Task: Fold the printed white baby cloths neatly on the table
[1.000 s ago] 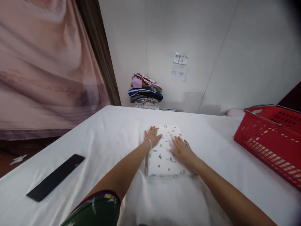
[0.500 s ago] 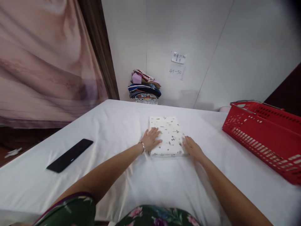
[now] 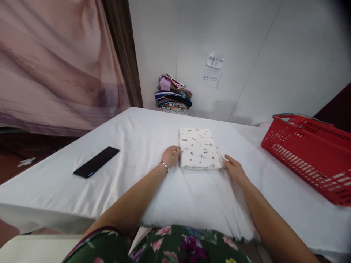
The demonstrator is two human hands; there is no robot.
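Observation:
A white folded cloth (image 3: 201, 149) with a small scattered print lies flat as a neat rectangle on the white-covered table (image 3: 153, 128). At its left edge is my left hand (image 3: 171, 155), with a bracelet at the wrist; its fingers are curled in and pinch the side of the cloth. My right hand (image 3: 234, 168) holds the near right corner, its fingertips partly tucked under the edge and hidden.
To the left a black phone-like slab (image 3: 96, 162) lies on the table. A red plastic basket (image 3: 309, 153) stands on the right. Beyond the far edge rises a stack of folded clothes (image 3: 173, 95) against the wall, near two paper notes (image 3: 213, 69). A pink curtain (image 3: 55, 65) hangs at left.
My left hand has slid off the top of the cloth to its left edge, and its fingers have curled. My right hand has shifted to the near right corner. The view has tilted slightly.

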